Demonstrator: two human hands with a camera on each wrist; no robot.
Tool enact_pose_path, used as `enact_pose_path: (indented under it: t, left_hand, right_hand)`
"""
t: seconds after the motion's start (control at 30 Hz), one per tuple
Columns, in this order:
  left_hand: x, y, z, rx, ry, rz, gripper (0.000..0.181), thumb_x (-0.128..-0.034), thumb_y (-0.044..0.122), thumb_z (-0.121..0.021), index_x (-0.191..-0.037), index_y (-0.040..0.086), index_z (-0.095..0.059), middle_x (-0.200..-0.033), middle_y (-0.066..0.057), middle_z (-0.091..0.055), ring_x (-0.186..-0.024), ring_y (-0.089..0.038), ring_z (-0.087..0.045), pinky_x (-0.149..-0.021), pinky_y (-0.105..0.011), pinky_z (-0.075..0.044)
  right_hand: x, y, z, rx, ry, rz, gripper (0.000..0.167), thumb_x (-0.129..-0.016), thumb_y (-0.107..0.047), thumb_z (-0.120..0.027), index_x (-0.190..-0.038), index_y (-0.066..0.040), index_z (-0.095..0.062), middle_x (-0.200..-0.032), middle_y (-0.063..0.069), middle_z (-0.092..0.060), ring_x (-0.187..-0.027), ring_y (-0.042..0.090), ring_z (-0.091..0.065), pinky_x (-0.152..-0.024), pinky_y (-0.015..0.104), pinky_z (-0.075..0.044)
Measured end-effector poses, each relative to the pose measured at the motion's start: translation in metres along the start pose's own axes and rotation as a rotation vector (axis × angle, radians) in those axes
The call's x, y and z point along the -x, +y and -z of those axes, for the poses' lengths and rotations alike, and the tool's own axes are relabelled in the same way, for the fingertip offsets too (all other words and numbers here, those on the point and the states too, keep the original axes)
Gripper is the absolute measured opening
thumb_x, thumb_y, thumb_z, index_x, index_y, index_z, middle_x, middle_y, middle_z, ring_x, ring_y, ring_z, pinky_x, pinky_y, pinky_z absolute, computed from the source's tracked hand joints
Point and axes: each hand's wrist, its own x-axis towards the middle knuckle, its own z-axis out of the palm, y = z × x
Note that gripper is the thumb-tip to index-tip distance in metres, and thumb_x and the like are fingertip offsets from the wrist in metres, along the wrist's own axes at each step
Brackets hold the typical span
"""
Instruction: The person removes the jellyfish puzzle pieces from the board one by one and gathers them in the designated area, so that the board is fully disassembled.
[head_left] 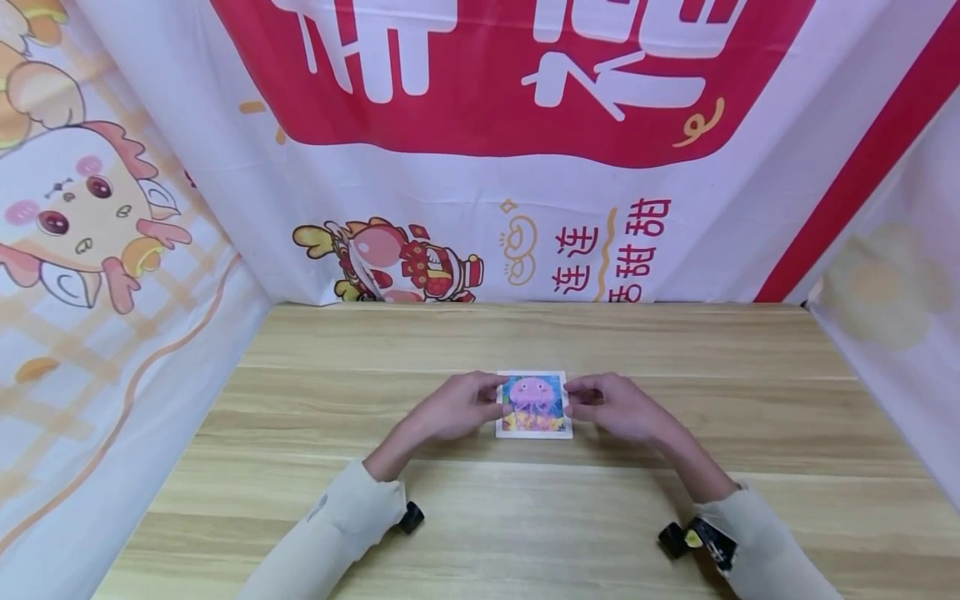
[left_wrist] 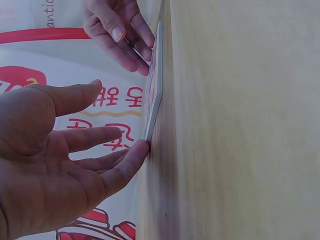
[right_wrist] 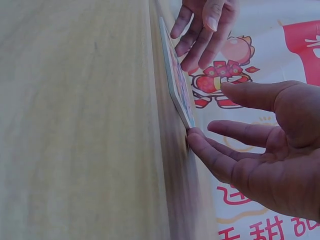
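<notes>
A flat square picture panel with a white border shows a pink jellyfish over blue and yellow. It is at the middle of the wooden table, and its thin pale edge shows in both wrist views. At its left side is my left hand, a lower fingertip touching the panel's edge and the thumb standing apart. My right hand mirrors this on the right, one fingertip against the edge with the thumb held away. Whether the panel rests fully on the wood or is slightly raised, I cannot tell.
The wooden table runs back to a printed white and red cloth. More printed cloth hangs along the left side, and a pale cloth hangs on the right. Small black devices sit at both wrists.
</notes>
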Motion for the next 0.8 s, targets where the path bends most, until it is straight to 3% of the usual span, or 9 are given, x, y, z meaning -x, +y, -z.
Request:
enact_pose_path:
  t: [0.17,0.33,0.57,0.8]
  left_hand:
    - [0.005,0.0,0.0,-0.013,-0.004,-0.024,0.059,-0.1055,0.031,-0.07,-0.157,0.007,-0.054,-0.143,-0.015,-0.068,-0.126,-0.026,-0.066,-0.108,-0.047,-0.057]
    - [0.009,0.0,0.001,-0.075,-0.011,-0.07,0.059,-0.1052,0.031,-0.07,-0.156,0.005,-0.055,-0.147,-0.016,-0.065,-0.132,-0.03,-0.064,-0.115,-0.052,-0.053]
    - [0.016,0.001,0.002,-0.273,-0.052,-0.179,0.055,-0.1061,0.032,-0.069,-0.154,0.007,-0.058,-0.168,-0.014,-0.047,-0.157,-0.035,-0.043,-0.13,-0.055,-0.036]
    - [0.023,0.001,0.001,-0.459,-0.141,-0.26,0.049,-0.1075,0.033,-0.067,-0.15,0.009,-0.063,-0.168,-0.009,-0.049,-0.155,-0.031,-0.046,-0.129,-0.05,-0.04]
  right_hand:
    - [0.003,0.0,0.0,0.007,0.002,-0.006,0.046,-0.105,-0.021,-0.07,-0.146,-0.003,-0.064,-0.138,0.014,-0.071,-0.127,0.029,-0.066,-0.109,0.048,-0.058]
    - [0.001,-0.004,0.0,0.055,0.029,0.041,0.044,-0.105,-0.021,-0.07,-0.144,-0.001,-0.066,-0.136,0.016,-0.071,-0.126,0.031,-0.067,-0.109,0.051,-0.058]
    - [-0.011,-0.016,0.0,0.12,0.054,0.123,0.039,-0.104,-0.014,-0.07,-0.142,-0.005,-0.067,-0.137,0.015,-0.071,-0.128,0.033,-0.067,-0.109,0.049,-0.059]
    - [-0.036,-0.024,-0.003,0.166,0.007,0.195,0.037,-0.102,-0.012,-0.073,-0.139,-0.007,-0.07,-0.132,0.01,-0.074,-0.126,0.028,-0.069,-0.108,0.046,-0.059]
